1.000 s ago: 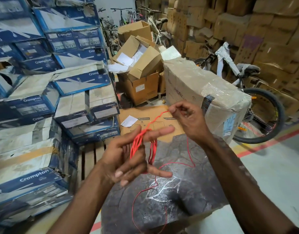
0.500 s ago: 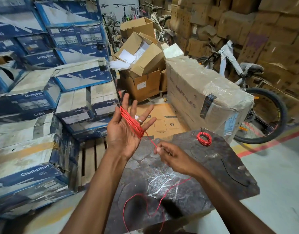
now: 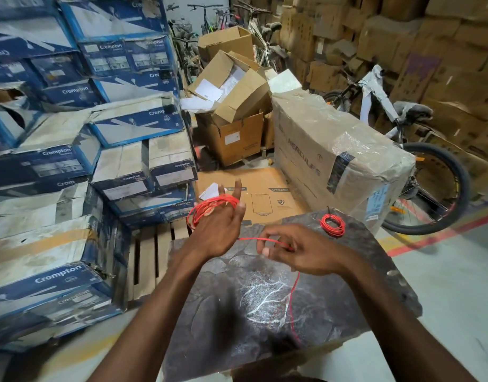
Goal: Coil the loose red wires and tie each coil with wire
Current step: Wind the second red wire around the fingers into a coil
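Observation:
A red wire [image 3: 209, 206] is wound in several loops around my left hand [image 3: 219, 228], which is raised over the far left corner of the dark slab [image 3: 264, 321] with its back toward me and fingers spread. From that hand a straight run of the wire goes right to my right hand [image 3: 297, 250], which pinches it between thumb and fingers. The loose tail [image 3: 292, 307] hangs down from my right hand and trails across the slab toward its near edge. A finished small red coil [image 3: 332, 225] lies on the slab's far right corner.
Stacked blue and white Crompton boxes [image 3: 72, 166] crowd the left side. A flat cardboard sheet [image 3: 262, 197] lies beyond the slab. A large plastic-wrapped carton [image 3: 333, 150] and a bicycle [image 3: 419, 172] stand at the right, with brown cartons behind.
My left hand has turned from palm-up to back-toward-me with more loops on it. My right hand has moved right and up, and the loose tail on the slab has become shorter.

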Tool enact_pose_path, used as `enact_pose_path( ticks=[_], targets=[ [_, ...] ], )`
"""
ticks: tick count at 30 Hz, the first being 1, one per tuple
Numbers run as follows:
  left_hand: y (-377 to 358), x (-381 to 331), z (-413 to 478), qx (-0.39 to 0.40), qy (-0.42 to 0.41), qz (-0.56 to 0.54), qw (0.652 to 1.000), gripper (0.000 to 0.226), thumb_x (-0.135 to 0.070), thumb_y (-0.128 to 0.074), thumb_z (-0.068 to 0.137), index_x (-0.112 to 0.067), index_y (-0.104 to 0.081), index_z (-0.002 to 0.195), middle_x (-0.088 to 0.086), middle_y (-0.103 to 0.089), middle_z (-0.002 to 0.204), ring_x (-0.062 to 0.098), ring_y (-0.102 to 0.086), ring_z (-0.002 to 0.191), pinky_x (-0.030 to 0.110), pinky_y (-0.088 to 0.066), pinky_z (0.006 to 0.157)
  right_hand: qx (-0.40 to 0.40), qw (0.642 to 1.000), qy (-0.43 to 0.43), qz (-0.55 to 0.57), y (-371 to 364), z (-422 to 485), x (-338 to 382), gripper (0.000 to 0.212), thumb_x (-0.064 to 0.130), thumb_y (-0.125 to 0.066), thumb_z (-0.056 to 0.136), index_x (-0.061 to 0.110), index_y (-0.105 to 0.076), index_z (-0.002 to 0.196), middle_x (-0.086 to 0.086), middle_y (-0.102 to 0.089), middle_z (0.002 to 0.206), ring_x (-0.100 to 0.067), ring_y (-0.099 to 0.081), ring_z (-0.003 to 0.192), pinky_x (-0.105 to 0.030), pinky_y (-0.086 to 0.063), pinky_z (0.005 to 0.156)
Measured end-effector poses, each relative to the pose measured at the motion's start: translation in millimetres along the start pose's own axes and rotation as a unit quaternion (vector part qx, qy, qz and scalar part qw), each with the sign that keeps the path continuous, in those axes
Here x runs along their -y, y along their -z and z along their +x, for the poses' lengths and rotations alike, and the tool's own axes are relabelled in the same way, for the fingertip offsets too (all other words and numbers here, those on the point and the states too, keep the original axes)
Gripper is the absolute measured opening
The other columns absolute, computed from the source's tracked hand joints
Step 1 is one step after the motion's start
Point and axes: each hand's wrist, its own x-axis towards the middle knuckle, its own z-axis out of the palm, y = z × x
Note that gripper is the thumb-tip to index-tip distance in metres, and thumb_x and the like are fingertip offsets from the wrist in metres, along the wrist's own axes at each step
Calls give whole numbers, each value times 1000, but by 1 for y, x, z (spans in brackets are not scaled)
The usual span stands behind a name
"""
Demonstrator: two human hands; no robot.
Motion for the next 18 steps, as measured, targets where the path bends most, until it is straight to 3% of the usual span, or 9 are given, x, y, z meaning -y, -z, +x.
enact_pose_path(
  ticks=[2,4,5,7,9,12,14,16,18],
  targets=[
    [-1,8,-7,47,20,35,998,57,-62,-5,101,-54,23,149,5,-16,169,21,-27,152,47,-16,124,-24,999,13,33,15,0,3,8,32,-61,103,28,-68,102,-3,-48,61,-16,-45,56,-32,-50,54],
    [4,5,-21,102,26,-6,994,56,-64,-6,100,-56,12,152,-6,-28,164,16,-69,115,41,-16,121,-49,996,40,65,27,1,8,8,25,-61,103,22,-69,102,-15,-56,66,-14,-44,54,-27,-47,49],
    [7,-1,-28,133,29,-68,988,55,-63,-10,102,-55,4,154,-12,-24,161,11,-76,93,39,-23,119,-64,993,51,85,33,2,11,8,20,-61,103,18,-68,101,-19,-61,70,-12,-43,53,-23,-42,49],
    [16,-10,-42,199,30,-238,950,53,-56,-19,104,-47,-14,156,-9,-18,165,8,-76,89,44,-53,98,-100,983,62,140,39,7,11,9,8,-60,102,11,-68,98,-10,-64,70,-2,-43,52,-14,-33,48],
    [29,-16,-54,314,14,-386,867,53,-54,-22,104,-39,-26,154,15,-37,160,14,-77,83,45,-61,80,-118,969,72,203,41,15,8,10,5,-63,99,14,-69,96,-13,-51,72,0,-35,52,-16,-23,47],
    [40,-20,-69,455,-19,-524,719,63,-56,-19,104,-27,-28,159,31,-68,119,17,-64,45,43,-52,96,-107,943,90,302,35,30,1,14,5,-63,93,18,-67,93,-4,-44,74,-3,-27,53,-23,-17,45],
    [41,-21,-73,478,-61,-578,659,68,-59,-22,103,-23,-23,161,24,-74,110,16,-57,36,49,-35,101,-85,919,93,375,27,38,1,16,3,-60,91,19,-61,92,0,-38,71,-6,-21,55,-20,-16,43],
    [45,-29,-77,474,-117,-645,587,69,-58,-20,103,-23,-12,162,22,-73,113,23,-44,26,48,-43,100,-63,907,95,406,14,44,2,12,7,-62,92,18,-58,95,0,-32,70,-9,-17,54,-20,-14,41],
    [54,-39,-78,436,-166,-741,482,68,-56,-14,104,-23,-3,162,30,-61,132,26,-40,28,50,-50,103,-58,914,87,392,-5,47,0,8,15,-62,95,19,-58,101,-1,-31,71,-11,-14,53,-24,-12,41]
  ],
)
